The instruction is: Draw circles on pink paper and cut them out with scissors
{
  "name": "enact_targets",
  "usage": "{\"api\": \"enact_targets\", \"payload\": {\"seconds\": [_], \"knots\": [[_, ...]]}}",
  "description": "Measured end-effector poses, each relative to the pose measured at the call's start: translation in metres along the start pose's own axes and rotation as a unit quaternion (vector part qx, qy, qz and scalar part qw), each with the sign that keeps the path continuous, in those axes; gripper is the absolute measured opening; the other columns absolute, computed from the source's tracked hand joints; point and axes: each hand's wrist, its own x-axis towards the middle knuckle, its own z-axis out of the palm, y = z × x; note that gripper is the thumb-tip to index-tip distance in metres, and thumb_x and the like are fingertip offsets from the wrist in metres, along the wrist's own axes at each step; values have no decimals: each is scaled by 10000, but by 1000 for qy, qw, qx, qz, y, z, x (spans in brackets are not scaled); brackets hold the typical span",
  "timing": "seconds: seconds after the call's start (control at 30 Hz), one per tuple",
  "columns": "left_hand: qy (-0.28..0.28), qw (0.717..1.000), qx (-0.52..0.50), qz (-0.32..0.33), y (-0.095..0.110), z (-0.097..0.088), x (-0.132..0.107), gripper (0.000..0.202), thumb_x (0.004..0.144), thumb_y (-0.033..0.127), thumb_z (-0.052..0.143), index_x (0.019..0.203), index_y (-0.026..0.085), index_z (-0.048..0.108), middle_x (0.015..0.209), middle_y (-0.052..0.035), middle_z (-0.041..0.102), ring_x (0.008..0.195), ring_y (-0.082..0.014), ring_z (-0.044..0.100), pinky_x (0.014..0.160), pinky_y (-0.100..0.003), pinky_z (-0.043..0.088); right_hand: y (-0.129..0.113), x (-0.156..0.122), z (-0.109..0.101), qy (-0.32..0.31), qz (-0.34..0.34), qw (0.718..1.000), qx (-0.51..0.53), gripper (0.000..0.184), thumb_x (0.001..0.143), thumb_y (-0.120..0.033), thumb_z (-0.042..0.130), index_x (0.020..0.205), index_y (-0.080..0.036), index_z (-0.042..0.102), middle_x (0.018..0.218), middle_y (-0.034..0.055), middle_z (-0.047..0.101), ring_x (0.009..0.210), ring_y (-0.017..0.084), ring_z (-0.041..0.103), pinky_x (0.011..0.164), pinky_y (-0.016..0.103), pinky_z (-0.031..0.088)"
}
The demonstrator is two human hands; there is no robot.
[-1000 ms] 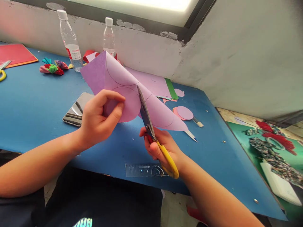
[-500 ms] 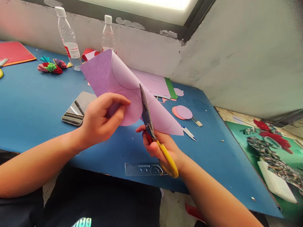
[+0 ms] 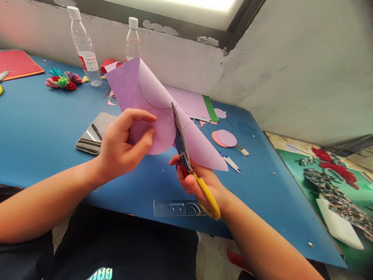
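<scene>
A sheet of light purple paper (image 3: 157,93), curled over and marked with drawn circles, is held up above the blue table. My left hand (image 3: 122,144) holds it at the left, around a partly cut-out circle (image 3: 161,134); the thumb and forefinger tips are slightly apart, and the other fingers are hidden behind. In my right hand (image 3: 204,182) are scissors (image 3: 207,196) with yellow and red handles. Their blades point up and lie along the right edge of the circle, against the paper.
On the blue table (image 3: 256,202) lie a clear ruler (image 3: 179,209), a phone (image 3: 94,134), pens (image 3: 231,162), and cut paper circles (image 3: 227,138). Two plastic bottles (image 3: 89,64) (image 3: 133,41) stand by the wall. Colourful fabric pieces (image 3: 62,80) and red sheets (image 3: 20,64) are at left.
The purple sheet has shifted slightly to the right, its top corner a little higher. My left forefinger has lifted and moved away from the thumb. The scissors are almost unmoved.
</scene>
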Motion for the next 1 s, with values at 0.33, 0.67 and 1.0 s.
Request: {"api": "enact_targets", "payload": {"seconds": [0.33,0.67,1.0], "knots": [[44,998,-35,34,-7,4,-4,222,1155,281,835,1362,362,827,1154,-23,876,801,-184,721,705,-399,609,0,-1,-1,8,5,1000,5,885,1012,-1110,789,1442,-337,754,874,-3,579,693,227,471,554,358,370],[38,998,-17,42,-7,3,-3,175,1176,299,808,1348,272,792,1124,-16,851,809,-142,748,699,-302,627,7,-2,-1,19,-8,1000,-6,869,1051,-1091,763,1449,-319,771,896,1,576,727,225,485,581,347,393],[48,995,-54,63,-10,5,-1,285,1105,174,842,1370,271,809,1078,9,843,671,-88,655,535,-234,494,6,-2,-3,5,-11,1000,10,868,1060,-1085,771,1441,-305,758,864,-10,546,734,226,474,583,341,350]]}}
